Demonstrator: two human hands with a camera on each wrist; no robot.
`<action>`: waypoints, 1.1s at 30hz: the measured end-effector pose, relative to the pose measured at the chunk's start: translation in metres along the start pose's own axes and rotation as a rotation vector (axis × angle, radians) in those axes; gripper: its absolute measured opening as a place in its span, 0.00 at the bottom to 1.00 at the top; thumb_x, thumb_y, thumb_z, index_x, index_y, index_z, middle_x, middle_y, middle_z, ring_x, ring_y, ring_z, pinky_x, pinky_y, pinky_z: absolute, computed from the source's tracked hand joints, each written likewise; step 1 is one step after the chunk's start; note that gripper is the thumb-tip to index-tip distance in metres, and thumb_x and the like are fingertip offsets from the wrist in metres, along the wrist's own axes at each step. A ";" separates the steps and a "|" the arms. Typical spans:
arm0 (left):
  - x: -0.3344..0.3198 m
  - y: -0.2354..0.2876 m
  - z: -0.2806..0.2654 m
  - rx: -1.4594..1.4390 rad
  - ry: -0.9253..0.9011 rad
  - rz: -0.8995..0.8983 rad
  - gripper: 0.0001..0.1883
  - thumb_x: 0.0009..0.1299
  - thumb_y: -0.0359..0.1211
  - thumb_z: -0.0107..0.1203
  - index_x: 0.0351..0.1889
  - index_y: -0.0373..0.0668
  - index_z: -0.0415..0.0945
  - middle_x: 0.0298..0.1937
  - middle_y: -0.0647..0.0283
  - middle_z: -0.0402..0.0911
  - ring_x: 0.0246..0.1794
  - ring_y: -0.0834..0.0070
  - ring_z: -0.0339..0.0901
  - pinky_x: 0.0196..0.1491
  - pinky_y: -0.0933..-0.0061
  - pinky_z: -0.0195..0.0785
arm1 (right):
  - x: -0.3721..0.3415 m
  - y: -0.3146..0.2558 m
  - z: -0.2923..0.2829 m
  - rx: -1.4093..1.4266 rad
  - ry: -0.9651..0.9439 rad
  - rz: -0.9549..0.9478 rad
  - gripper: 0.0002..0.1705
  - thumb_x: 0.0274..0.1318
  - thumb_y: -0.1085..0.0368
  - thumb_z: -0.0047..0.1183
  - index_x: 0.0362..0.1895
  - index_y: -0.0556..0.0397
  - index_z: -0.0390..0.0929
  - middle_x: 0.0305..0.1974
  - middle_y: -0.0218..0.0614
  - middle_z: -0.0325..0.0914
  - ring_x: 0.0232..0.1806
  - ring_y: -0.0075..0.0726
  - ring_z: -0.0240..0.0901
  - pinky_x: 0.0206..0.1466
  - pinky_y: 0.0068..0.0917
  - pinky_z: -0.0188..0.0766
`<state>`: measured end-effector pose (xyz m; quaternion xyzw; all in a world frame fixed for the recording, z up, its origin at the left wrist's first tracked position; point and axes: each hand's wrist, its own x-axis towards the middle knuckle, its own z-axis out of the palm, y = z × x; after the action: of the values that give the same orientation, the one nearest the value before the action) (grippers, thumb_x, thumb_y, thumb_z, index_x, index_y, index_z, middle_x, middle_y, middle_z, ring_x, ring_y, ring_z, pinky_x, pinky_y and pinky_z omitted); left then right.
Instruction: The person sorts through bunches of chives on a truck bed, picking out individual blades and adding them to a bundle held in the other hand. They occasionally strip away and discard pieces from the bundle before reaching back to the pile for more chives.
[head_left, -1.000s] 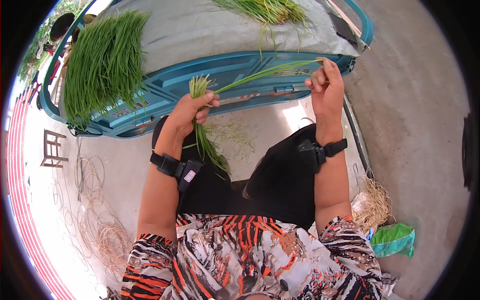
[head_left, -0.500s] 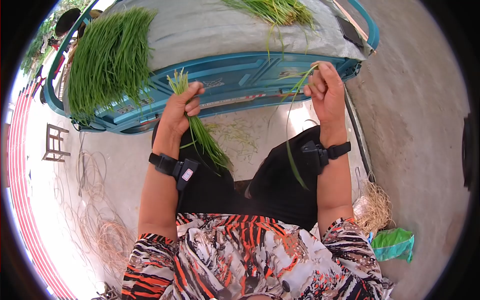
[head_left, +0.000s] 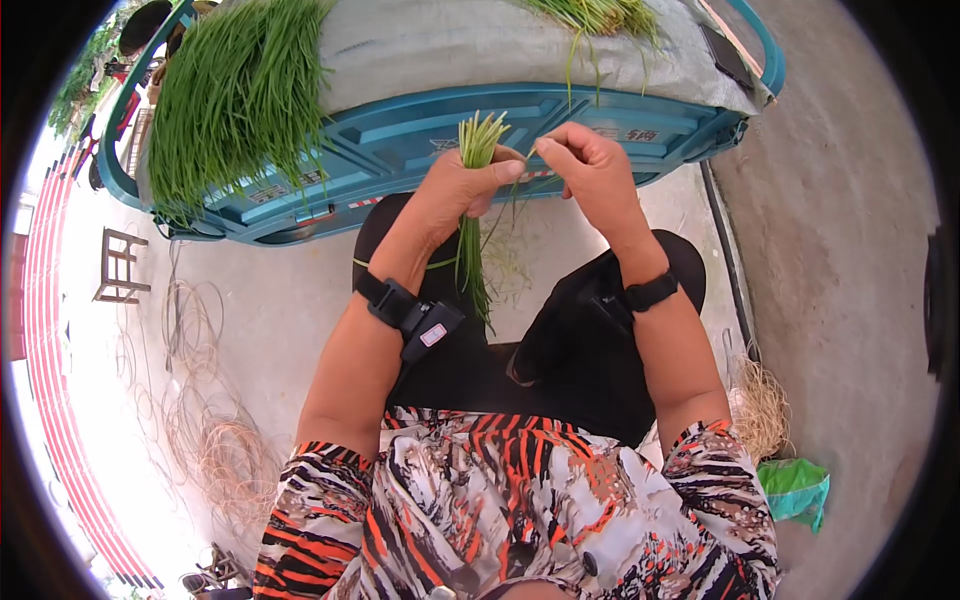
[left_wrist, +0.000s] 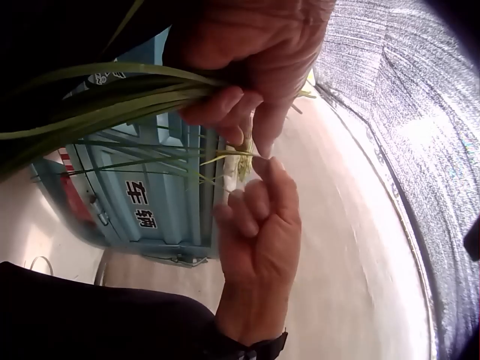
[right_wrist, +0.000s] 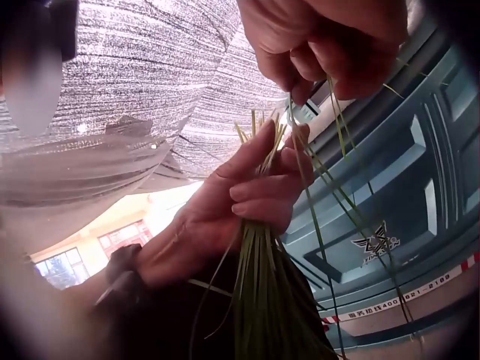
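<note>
Left hand [head_left: 450, 195] clamped on a greens bunch [head_left: 472, 258], probably to stop it spilling; right hand [head_left: 595, 185] pinches a strand [right_wrist: 310, 202]. Pile [head_left: 235, 110] flops over cart's [head_left: 400, 122] near-left edge.

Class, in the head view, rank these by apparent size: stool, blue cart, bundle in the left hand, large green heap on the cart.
1. Blue cart
2. Large green heap
3. Bundle in the left hand
4. Stool
The bundle is nearer the camera, so real sizes may differ.
</note>
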<state>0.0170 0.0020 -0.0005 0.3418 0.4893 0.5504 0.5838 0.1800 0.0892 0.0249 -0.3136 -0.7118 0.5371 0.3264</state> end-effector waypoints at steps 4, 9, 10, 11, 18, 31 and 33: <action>0.002 -0.001 0.005 -0.003 0.001 0.016 0.12 0.66 0.37 0.58 0.39 0.38 0.75 0.19 0.76 0.63 0.14 0.89 0.55 0.18 0.84 0.44 | -0.002 -0.004 0.006 -0.099 -0.031 -0.022 0.12 0.57 0.59 0.53 0.32 0.55 0.78 0.20 0.22 0.71 0.20 0.14 0.61 0.21 0.18 0.58; -0.006 0.005 -0.012 -0.216 0.016 0.060 0.10 0.70 0.36 0.54 0.38 0.37 0.75 0.20 0.74 0.65 0.13 0.90 0.54 0.17 0.86 0.46 | -0.001 -0.010 -0.006 -0.186 -0.049 0.097 0.14 0.56 0.57 0.53 0.33 0.55 0.79 0.19 0.23 0.70 0.19 0.16 0.61 0.21 0.18 0.59; -0.007 0.004 -0.018 -0.281 0.011 0.075 0.10 0.70 0.35 0.53 0.38 0.37 0.74 0.21 0.74 0.66 0.13 0.90 0.54 0.16 0.86 0.46 | 0.001 -0.006 -0.013 -0.219 -0.025 0.098 0.14 0.56 0.57 0.53 0.34 0.55 0.79 0.19 0.23 0.70 0.18 0.16 0.61 0.20 0.19 0.59; -0.007 0.003 -0.025 -0.346 0.006 0.090 0.10 0.70 0.35 0.52 0.38 0.37 0.74 0.22 0.74 0.66 0.13 0.90 0.54 0.16 0.87 0.47 | 0.002 0.001 -0.021 -0.252 -0.003 0.099 0.14 0.56 0.56 0.53 0.34 0.55 0.79 0.20 0.23 0.71 0.18 0.16 0.61 0.20 0.19 0.59; -0.008 -0.001 -0.051 -0.650 -0.045 0.131 0.08 0.72 0.33 0.49 0.41 0.37 0.74 0.32 0.68 0.74 0.13 0.91 0.55 0.15 0.88 0.49 | 0.000 0.011 -0.056 -0.401 -0.094 0.254 0.14 0.55 0.57 0.53 0.35 0.55 0.79 0.20 0.24 0.69 0.17 0.18 0.61 0.19 0.20 0.59; -0.011 -0.007 -0.083 -0.886 -0.103 0.201 0.08 0.73 0.32 0.46 0.43 0.37 0.71 0.34 0.66 0.72 0.13 0.89 0.54 0.15 0.86 0.50 | -0.019 -0.006 -0.033 -0.344 -0.698 0.293 0.18 0.55 0.51 0.54 0.37 0.53 0.80 0.23 0.23 0.68 0.22 0.18 0.63 0.22 0.20 0.64; -0.012 -0.008 -0.083 -0.893 -0.099 0.207 0.08 0.74 0.32 0.46 0.43 0.37 0.71 0.34 0.66 0.72 0.13 0.89 0.54 0.15 0.86 0.50 | -0.019 -0.001 -0.033 -0.357 -0.749 0.302 0.17 0.54 0.52 0.55 0.37 0.53 0.80 0.22 0.22 0.68 0.22 0.17 0.62 0.22 0.20 0.64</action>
<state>-0.0583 -0.0224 -0.0292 0.1298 0.1392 0.7459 0.6383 0.2179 0.0919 0.0307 -0.2493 -0.8088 0.5240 -0.0958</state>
